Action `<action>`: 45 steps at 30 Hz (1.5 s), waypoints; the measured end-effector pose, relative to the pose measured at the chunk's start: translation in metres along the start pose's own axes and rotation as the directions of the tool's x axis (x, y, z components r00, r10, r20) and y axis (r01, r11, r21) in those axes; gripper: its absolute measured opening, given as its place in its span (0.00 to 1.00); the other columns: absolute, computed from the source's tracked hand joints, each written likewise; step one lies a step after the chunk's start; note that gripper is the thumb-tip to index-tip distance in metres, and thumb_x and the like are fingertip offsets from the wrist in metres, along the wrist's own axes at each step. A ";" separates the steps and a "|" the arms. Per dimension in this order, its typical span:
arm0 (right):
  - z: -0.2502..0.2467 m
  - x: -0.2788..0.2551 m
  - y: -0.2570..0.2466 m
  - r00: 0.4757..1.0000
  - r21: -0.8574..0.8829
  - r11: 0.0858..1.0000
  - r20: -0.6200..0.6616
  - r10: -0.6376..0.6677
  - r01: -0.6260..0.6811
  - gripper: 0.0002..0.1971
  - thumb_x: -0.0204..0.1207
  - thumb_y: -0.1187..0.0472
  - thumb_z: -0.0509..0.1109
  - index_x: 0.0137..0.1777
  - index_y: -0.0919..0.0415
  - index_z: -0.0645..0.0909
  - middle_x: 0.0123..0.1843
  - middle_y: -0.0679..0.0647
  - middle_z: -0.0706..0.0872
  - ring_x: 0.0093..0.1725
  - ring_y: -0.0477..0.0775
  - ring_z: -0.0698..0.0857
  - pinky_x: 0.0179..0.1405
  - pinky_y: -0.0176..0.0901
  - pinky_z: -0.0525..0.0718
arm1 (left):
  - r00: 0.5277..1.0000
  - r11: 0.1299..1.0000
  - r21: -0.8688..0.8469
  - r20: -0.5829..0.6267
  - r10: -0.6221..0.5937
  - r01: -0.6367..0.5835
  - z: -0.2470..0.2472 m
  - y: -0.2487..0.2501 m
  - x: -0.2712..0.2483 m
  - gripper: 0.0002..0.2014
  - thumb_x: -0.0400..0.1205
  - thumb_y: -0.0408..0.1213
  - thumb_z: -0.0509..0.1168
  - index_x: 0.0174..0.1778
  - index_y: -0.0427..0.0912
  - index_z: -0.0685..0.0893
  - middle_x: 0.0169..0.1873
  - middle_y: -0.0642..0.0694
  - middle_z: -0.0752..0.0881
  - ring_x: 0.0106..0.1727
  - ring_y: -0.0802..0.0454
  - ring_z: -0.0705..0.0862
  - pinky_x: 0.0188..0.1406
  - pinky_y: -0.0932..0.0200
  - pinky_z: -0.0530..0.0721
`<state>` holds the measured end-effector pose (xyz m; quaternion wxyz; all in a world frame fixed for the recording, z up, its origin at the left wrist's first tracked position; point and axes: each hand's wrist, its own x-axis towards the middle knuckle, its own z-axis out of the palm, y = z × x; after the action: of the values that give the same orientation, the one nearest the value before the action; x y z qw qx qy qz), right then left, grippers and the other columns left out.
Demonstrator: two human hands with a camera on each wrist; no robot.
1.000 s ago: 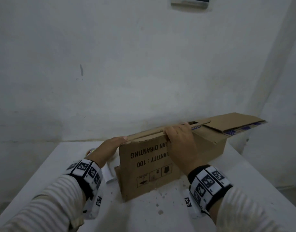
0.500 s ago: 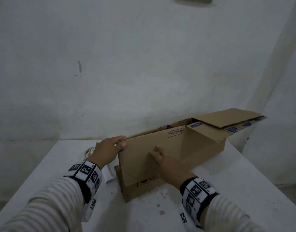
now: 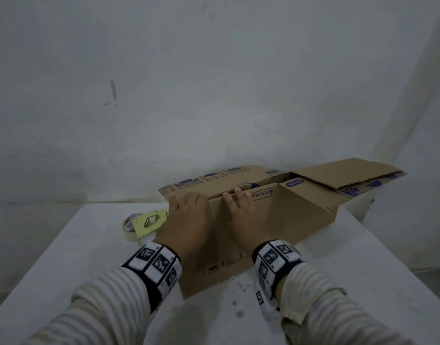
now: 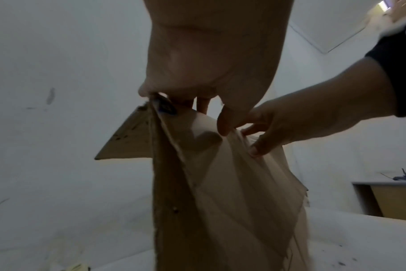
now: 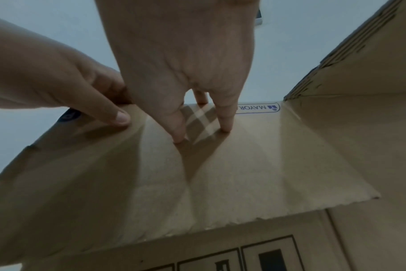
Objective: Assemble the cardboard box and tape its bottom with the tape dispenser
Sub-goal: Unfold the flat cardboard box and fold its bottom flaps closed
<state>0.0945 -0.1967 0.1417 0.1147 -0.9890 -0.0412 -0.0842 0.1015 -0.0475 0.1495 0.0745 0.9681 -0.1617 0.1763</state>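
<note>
A brown cardboard box (image 3: 288,220) lies on the white table (image 3: 89,257). Its long near flap (image 3: 271,212) is folded down over the top, and the far flap (image 3: 214,183) leans in to meet it. My left hand (image 3: 186,212) lies flat on the left end of the top, its thumb (image 5: 121,117) pressing the near flap (image 5: 220,174). My right hand (image 3: 241,212) presses the same flap with straight fingers (image 5: 225,122) close to its edge. The yellow-green tape dispenser (image 3: 149,221) lies on the table, just left of my left hand.
The box's right end flaps (image 3: 343,173) stick out open toward the wall corner. A white wall stands right behind the table. Dark spots mark the table top (image 3: 238,312) in front of the box. A second table (image 4: 394,198) shows far right in the left wrist view.
The near flap came down from upright onto the box top. My right hand let go of its edge and now presses it flat. My left hand moved from the box's left end onto the top.
</note>
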 end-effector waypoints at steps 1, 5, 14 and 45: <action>-0.002 -0.001 0.003 1.000 0.003 1.000 0.013 -0.009 0.009 0.34 0.82 0.68 0.57 0.84 0.48 0.48 0.87 0.55 0.45 0.85 0.64 0.44 0.81 0.55 0.64 | 1.000 1.000 0.010 -0.015 -0.003 0.003 0.002 0.008 0.003 0.17 0.81 0.40 0.55 0.67 0.50 0.71 0.68 0.48 0.75 0.73 0.45 0.70 0.80 0.36 0.51; -0.018 -0.004 0.017 0.993 0.071 0.997 0.107 -0.050 0.043 0.33 0.82 0.62 0.61 0.84 0.47 0.52 0.87 0.52 0.47 0.86 0.61 0.44 0.83 0.57 0.56 | 0.996 0.997 -0.006 -0.042 -0.077 0.077 0.011 0.021 0.012 0.22 0.81 0.40 0.55 0.73 0.54 0.68 0.68 0.49 0.78 0.72 0.47 0.75 0.81 0.36 0.45; -0.059 -0.016 0.105 0.961 -0.062 0.959 -0.049 0.273 -0.276 0.29 0.78 0.59 0.57 0.80 0.58 0.61 0.83 0.62 0.58 0.82 0.68 0.52 0.82 0.66 0.48 | 0.961 0.961 0.073 0.061 -0.271 0.267 0.014 0.041 0.030 0.28 0.84 0.45 0.52 0.81 0.47 0.57 0.77 0.42 0.67 0.80 0.39 0.61 0.81 0.33 0.47; -0.072 0.049 0.292 0.961 0.394 0.915 -0.209 0.182 -0.088 0.32 0.81 0.54 0.65 0.82 0.60 0.58 0.82 0.63 0.55 0.78 0.64 0.65 0.73 0.47 0.71 | 0.963 0.962 -0.052 -0.034 -0.269 0.267 0.081 0.191 0.141 0.29 0.77 0.65 0.53 0.72 0.58 0.63 0.69 0.49 0.68 0.76 0.44 0.60 0.73 0.25 0.47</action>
<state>0.1604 -0.4940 0.1548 0.3141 -0.9306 0.0263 -0.1862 0.1872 -0.2828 0.1422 0.1235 0.9753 -0.0317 0.1804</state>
